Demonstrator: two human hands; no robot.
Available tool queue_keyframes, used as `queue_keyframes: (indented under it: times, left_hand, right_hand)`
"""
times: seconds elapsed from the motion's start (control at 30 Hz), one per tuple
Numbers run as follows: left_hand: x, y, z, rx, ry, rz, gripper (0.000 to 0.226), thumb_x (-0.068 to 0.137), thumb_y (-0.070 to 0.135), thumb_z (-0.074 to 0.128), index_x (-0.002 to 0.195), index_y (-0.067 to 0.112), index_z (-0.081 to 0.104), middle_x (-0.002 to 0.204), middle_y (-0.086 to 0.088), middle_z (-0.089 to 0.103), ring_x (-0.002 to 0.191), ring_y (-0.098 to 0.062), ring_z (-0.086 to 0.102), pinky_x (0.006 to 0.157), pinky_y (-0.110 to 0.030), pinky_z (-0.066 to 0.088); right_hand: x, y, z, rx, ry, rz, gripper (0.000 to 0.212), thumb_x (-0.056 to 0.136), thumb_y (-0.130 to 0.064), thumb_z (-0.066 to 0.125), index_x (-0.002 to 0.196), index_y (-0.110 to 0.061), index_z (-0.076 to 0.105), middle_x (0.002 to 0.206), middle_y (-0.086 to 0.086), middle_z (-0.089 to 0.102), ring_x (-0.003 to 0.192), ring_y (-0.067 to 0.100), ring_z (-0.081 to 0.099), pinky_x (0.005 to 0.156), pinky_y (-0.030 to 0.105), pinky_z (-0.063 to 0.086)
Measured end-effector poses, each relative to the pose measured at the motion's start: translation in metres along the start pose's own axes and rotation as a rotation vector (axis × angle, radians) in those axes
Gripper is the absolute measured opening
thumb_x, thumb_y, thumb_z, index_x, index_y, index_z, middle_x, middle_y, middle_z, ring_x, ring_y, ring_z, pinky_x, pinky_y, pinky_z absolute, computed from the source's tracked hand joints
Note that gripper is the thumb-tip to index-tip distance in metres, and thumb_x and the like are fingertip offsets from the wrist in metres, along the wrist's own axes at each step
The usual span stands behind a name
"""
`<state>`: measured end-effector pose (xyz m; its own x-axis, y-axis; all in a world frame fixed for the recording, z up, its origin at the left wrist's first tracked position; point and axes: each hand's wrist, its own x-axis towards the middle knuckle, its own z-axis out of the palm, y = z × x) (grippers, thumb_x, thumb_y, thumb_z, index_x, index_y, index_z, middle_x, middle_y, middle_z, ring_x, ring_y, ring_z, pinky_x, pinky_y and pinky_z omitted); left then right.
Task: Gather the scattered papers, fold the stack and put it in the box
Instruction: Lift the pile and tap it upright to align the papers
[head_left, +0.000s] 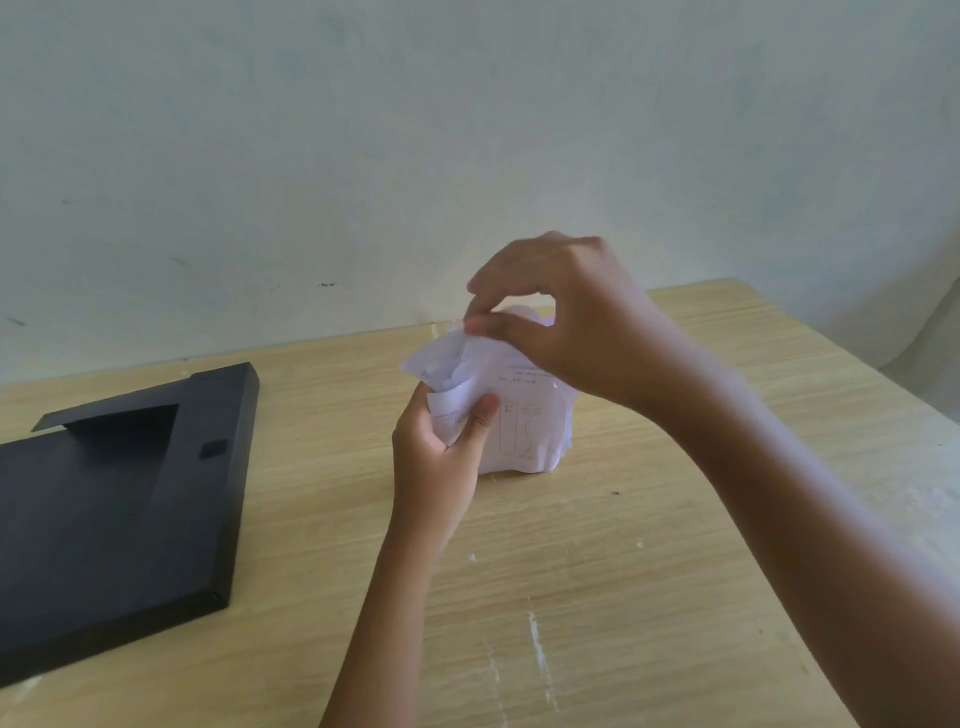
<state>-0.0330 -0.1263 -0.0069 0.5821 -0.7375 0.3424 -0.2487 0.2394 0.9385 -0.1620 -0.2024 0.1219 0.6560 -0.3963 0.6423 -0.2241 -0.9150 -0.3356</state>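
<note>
- Papers (524, 415) gathered into one crumpled white bundle, held above the bench (649, 571) near its middle; lower edge looks to hover just over the wood, though contact cannot be ruled out from this angle.
- Printed lines and a ruled table show on the sheet facing the camera; text too blurred to read.
- Left hand (441, 462) comes up from below — thumb across the front of the bundle's lower left corner, fingers curled round behind it, so it grips the papers.
- Right hand (566, 322) reaches in from the right and above; thumb and forefinger meet in a pinch on the bundle's top left edge, the other fingers curled above.
- Top of the bundle is ragged, several loose sheet corners poking out to the left between the two hands.
- Box (119, 499) — black, flat, rectangular — lies on the bench at the left, well apart from the papers. One flap stands raised along its far edge, with a dark recess open beneath it; a small square mark sits on its right-hand side.
- Bench is pale wood grain, with white scuffs and flecks near the front.
- Wall (467, 130) behind is plain and pale, with a few small dark marks low down.
</note>
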Motion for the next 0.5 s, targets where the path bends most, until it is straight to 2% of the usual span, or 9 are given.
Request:
queue_keyframes:
  times: [0.07,0.13,0.2,0.27,0.37,0.43,0.5]
  left_hand:
    - [0.000,0.001,-0.001,-0.020,0.000,-0.003,0.025,0.092,0.022,0.077,0.115,0.021,0.067,0.102,0.010,0.076,0.092,0.004,0.070,0.076,-0.007,0.049]
    - [0.000,0.001,-0.002,-0.045,0.009,-0.012,0.028,0.092,0.018,0.077,0.119,0.018,0.067,0.104,0.011,0.076,0.094,0.004,0.070,0.077,-0.008,0.051]
    - [0.001,0.000,-0.003,-0.060,0.007,-0.021,0.024,0.093,0.016,0.077,0.114,0.024,0.068,0.103,0.013,0.077,0.097,0.001,0.071,0.079,-0.011,0.053]
    - [0.002,-0.002,-0.003,-0.065,0.002,-0.029,0.020,0.093,0.016,0.077,0.107,0.027,0.067,0.100,0.013,0.077,0.095,-0.004,0.072,0.078,-0.015,0.055]
    - [0.002,-0.004,-0.005,-0.079,-0.002,-0.036,0.017,0.093,0.012,0.076,0.104,0.021,0.067,0.094,0.011,0.075,0.086,-0.002,0.070,0.072,-0.014,0.054]
    - [0.003,-0.004,-0.004,-0.083,-0.009,-0.033,0.016,0.093,0.011,0.075,0.104,0.020,0.066,0.093,0.012,0.074,0.084,-0.002,0.068,0.071,-0.015,0.053]
    - [0.003,-0.004,-0.005,-0.085,-0.015,-0.030,0.018,0.094,0.010,0.073,0.105,0.022,0.067,0.094,0.013,0.074,0.085,-0.003,0.068,0.071,-0.014,0.052]
  right_hand:
    - [-0.004,0.005,0.001,0.053,0.083,0.082,0.010,0.091,-0.024,0.069,0.090,-0.017,0.077,0.093,-0.006,0.075,0.093,0.014,0.067,0.088,0.025,0.048]
    - [-0.010,0.011,0.002,0.102,0.095,0.216,0.012,0.094,-0.027,0.067,0.091,-0.017,0.074,0.091,-0.008,0.075,0.096,0.014,0.067,0.092,0.034,0.050]
    - [-0.017,0.018,0.006,0.105,0.074,0.328,0.014,0.094,-0.028,0.066,0.092,-0.017,0.074,0.093,-0.010,0.074,0.100,0.013,0.067,0.091,0.030,0.049]
    - [-0.022,0.026,0.007,0.106,0.065,0.420,0.015,0.095,-0.031,0.065,0.093,-0.020,0.074,0.093,-0.013,0.072,0.101,0.012,0.066,0.082,0.023,0.046]
    - [-0.026,0.037,0.011,0.198,0.047,0.552,0.016,0.096,-0.038,0.061,0.093,-0.028,0.073,0.099,-0.016,0.072,0.100,0.006,0.066,0.077,0.025,0.047]
    - [-0.032,0.039,0.018,0.454,0.212,0.609,0.018,0.100,-0.040,0.054,0.103,-0.032,0.070,0.106,-0.019,0.071,0.100,0.001,0.065,0.080,0.022,0.046]
    - [-0.042,0.039,0.029,0.648,0.455,0.712,0.030,0.104,-0.041,0.042,0.118,-0.032,0.066,0.120,-0.017,0.068,0.111,0.003,0.063,0.090,0.026,0.045]
